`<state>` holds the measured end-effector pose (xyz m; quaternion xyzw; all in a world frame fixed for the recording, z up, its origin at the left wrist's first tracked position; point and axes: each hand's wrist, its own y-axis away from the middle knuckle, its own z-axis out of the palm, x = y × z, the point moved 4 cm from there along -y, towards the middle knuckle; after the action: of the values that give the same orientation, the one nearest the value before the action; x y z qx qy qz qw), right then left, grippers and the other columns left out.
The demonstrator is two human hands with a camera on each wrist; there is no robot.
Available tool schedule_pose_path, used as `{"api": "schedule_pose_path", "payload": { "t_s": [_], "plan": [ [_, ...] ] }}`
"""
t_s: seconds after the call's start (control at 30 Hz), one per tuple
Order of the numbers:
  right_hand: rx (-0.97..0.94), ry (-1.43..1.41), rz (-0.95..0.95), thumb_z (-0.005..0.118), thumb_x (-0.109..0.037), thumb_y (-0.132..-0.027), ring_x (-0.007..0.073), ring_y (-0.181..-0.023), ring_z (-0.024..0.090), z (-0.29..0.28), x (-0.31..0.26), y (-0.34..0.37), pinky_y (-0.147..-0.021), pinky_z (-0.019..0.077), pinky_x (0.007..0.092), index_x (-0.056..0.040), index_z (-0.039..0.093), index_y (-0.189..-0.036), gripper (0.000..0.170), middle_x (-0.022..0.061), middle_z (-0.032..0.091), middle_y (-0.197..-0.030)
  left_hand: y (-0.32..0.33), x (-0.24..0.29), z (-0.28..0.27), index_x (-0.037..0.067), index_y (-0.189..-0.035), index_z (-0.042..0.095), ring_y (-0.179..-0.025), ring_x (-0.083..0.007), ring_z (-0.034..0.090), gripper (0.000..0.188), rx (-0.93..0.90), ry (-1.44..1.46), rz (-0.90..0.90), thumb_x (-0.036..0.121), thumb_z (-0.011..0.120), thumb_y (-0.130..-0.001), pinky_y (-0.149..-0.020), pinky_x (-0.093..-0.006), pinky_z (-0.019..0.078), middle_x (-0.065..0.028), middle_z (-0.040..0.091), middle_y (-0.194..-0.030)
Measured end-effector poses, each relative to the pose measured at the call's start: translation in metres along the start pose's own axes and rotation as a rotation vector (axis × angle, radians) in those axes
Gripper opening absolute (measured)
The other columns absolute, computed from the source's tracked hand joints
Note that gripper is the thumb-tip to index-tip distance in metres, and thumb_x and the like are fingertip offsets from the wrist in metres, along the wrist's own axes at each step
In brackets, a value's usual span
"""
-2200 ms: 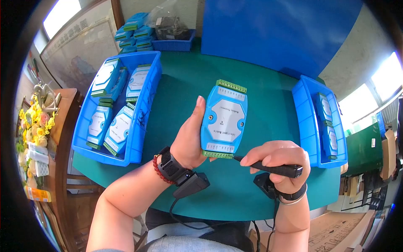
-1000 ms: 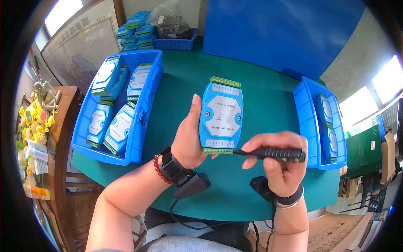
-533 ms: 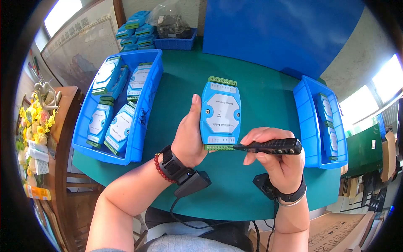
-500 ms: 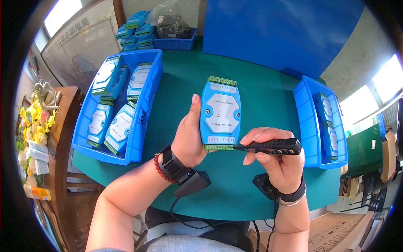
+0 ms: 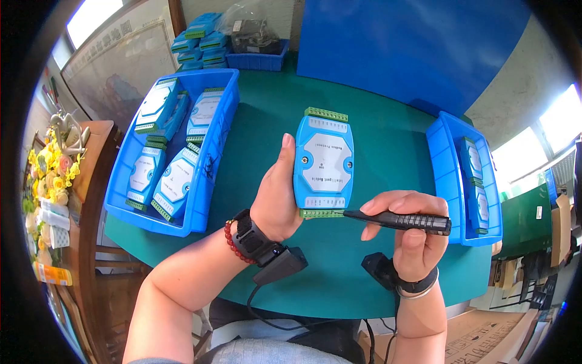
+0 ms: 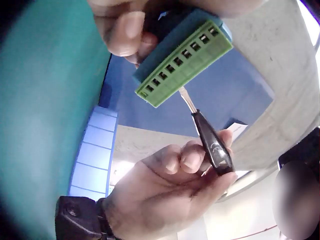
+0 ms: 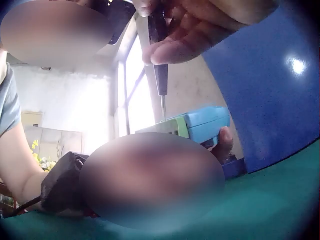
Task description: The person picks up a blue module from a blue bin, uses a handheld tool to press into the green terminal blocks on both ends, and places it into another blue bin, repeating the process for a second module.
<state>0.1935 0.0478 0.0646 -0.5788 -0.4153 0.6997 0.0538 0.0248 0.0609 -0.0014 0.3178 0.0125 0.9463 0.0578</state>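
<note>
My left hand (image 5: 273,200) grips a blue module (image 5: 324,161) by its left side, thumb along the edge, above the table. The module has a white label and a green terminal block at each end. A black-handled screwdriver (image 5: 418,222) is pinched in the fingers of my right hand (image 5: 421,252). Its tip meets the right part of the near green terminal block (image 5: 321,213). In the left wrist view, the row of square openings on that terminal block (image 6: 185,62) faces the camera, and the metal blade reaches its edge from below. A blurred patch hides much of the right wrist view.
On the left stands a blue bin (image 5: 209,176) with several similar modules. Another blue bin (image 5: 445,176) at the right holds more. Stacked modules (image 5: 203,39) and a small blue tray (image 5: 257,61) sit at the back, before a large blue panel (image 5: 412,48).
The module has moved slightly up since the oldest frame. The screwdriver has rolled in the right fingers and its handle end now sits farther right and lower than half a second ago. Both grips persist.
</note>
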Motion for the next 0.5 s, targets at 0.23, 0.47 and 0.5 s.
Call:
{"api": "schedule_pose_path", "payload": {
  "t_s": [0.23, 0.47, 0.5],
  "plan": [
    [-0.061, -0.011, 0.081, 0.062, -0.023, -0.090, 0.0275, -0.079, 0.068, 0.000, -0.005, -0.003, -0.066, 0.0564, 0.0331, 0.0022, 0.059, -0.097, 0.027, 0.0225, 0.067, -0.093, 0.001, -0.003, 0.002, 0.004, -0.132, 0.044, -0.102, -0.0242, 0.062, 0.064, 0.026, -0.052, -0.017, 0.055, 0.029, -0.097, -0.085, -0.0378, 0.0524, -0.0126, 0.060, -0.118],
    [-0.201, 0.232, -0.063, 0.064, -0.023, -0.087, 0.0285, -0.081, 0.068, 0.003, -0.017, -0.011, -0.070, 0.0556, 0.0340, 0.0003, 0.062, -0.097, 0.025, 0.0186, 0.068, -0.090, -0.001, -0.001, -0.002, 0.004, -0.131, 0.045, -0.104, -0.0244, 0.061, 0.062, -0.015, -0.020, -0.040, 0.054, 0.027, -0.098, -0.086, -0.0377, 0.0522, -0.0128, 0.060, -0.118],
    [-0.197, 0.248, -0.074, 0.064, -0.023, -0.087, 0.0279, -0.080, 0.068, 0.000, -0.018, -0.014, -0.070, 0.0553, 0.0335, 0.0006, 0.062, -0.096, 0.026, 0.0183, 0.068, -0.089, -0.001, -0.002, -0.002, 0.004, -0.131, 0.045, -0.104, -0.0245, 0.061, 0.062, -0.005, -0.033, -0.034, 0.054, 0.027, -0.098, -0.086, -0.0376, 0.0519, -0.0130, 0.060, -0.118]
  ]
}}
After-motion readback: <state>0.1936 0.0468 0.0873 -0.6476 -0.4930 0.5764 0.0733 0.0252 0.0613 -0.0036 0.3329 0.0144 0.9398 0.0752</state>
